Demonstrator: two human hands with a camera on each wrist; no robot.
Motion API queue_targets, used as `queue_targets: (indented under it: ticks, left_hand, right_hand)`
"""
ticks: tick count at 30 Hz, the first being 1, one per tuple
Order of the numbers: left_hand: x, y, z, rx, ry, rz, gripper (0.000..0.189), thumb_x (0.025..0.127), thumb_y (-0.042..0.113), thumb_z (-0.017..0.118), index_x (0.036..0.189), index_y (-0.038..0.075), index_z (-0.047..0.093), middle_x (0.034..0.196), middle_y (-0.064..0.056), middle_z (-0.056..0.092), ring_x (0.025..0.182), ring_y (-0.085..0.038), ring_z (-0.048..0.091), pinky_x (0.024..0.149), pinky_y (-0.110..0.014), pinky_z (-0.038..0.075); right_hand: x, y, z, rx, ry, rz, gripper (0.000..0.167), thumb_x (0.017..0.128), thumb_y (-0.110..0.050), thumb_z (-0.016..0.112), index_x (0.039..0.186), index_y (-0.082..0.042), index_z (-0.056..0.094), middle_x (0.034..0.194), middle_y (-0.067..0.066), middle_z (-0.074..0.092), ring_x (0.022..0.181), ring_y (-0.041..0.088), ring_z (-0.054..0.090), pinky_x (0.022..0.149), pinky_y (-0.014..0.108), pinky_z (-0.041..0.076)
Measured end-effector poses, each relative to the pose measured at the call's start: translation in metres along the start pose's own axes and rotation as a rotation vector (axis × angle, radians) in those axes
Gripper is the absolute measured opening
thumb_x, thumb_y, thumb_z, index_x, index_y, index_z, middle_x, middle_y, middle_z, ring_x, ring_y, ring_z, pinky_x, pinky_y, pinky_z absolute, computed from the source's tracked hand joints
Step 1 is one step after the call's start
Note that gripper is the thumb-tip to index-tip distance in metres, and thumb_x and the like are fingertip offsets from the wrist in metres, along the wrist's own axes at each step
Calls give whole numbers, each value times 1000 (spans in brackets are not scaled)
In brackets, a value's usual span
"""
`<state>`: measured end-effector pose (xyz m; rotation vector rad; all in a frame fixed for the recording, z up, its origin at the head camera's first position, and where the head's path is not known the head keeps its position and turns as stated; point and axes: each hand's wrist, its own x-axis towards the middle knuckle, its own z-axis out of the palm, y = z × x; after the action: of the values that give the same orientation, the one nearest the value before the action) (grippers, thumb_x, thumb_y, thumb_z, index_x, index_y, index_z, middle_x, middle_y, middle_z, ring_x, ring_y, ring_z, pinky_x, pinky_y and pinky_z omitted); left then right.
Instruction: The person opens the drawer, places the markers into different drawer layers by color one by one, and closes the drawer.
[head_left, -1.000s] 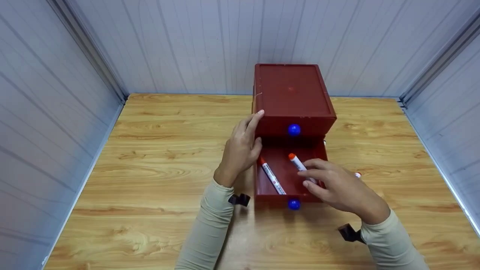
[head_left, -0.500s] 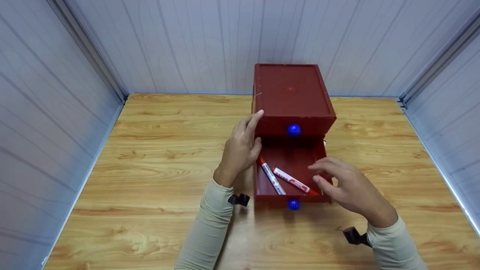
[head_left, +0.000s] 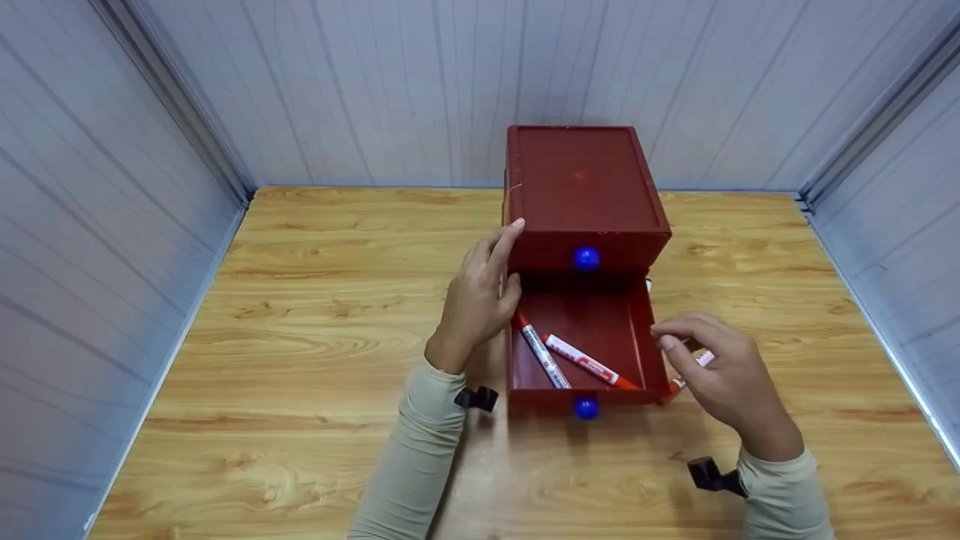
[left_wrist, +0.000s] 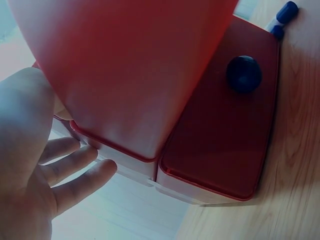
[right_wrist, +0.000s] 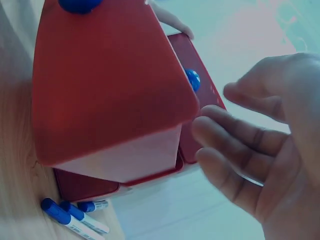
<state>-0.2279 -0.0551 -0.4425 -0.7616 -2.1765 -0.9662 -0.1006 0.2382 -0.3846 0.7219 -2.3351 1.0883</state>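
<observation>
A red drawer cabinet (head_left: pixel 585 180) has its lower drawer (head_left: pixel 649 337) pulled out. Two white markers with red ends lie inside: one marker (head_left: pixel 545 356) along the left wall, another marker (head_left: pixel 589 361) slanting towards the front right corner. My left hand (head_left: pixel 476 300) rests against the cabinet's left side, fingers extended, thumb by the drawer's edge. Just off the drawer's right wall hovers my right hand (head_left: pixel 720 375), fingers loosely bent; the right wrist view shows nothing between them. Partly hidden by this hand is another red-and-white marker (head_left: pixel 678 384) outside the drawer.
Blue knobs mark the upper drawer (head_left: pixel 586 258) and lower drawer front. Several blue-capped markers (right_wrist: pixel 75 220) lie on the wooden table (head_left: pixel 337 337) beside the cabinet in the right wrist view. White panel walls (head_left: pixel 375 90) stand at the back and sides.
The right hand has let go of a marker, which now lies in the drawer, and has moved right past the drawer wall. My left hand stays in place.
</observation>
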Motion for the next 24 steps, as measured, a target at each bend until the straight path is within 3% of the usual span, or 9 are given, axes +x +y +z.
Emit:
queue_targets:
  ticks: [4,11,18,20,24]
  left_hand:
    - [1,1,0,0,1,-5,73,87,3,60,154,21,36,136,-13,54,118,-25,54,85,-41,53]
    - [1,1,0,0,1,-6,74,87,3,62,155,22,37,136,-13,55,117,-24,55,84,-40,54]
    - [0,0,0,-2,-4,-15,74,88,4,62,155,22,36,137,-14,54,117,-24,55,81,-40,55]
    - [0,0,0,-4,-6,-16,73,89,4,62,155,23,36,138,-14,54,118,-24,54,82,-41,55]
    - [0,0,1,-11,-5,-16,73,89,4,61,155,22,36,138,-13,54,119,-24,54,82,-41,55]
  right_hand:
    - [3,-8,-4,38,79,-10,25,80,24,63,95,7,72,87,16,70,78,10,66,68,13,48]
    - [-6,-5,-7,25,114,39,25,82,24,62,97,7,73,85,16,71,75,10,68,71,13,49]
    - [-22,23,-5,13,130,78,26,82,23,62,99,6,73,84,17,72,72,8,68,69,13,49]
    - [-28,34,-4,10,133,126,25,85,20,63,100,4,74,84,15,73,72,8,68,69,13,49]
    - [-37,49,-3,15,138,331,17,94,7,62,101,-1,75,85,10,72,72,9,68,66,17,52]
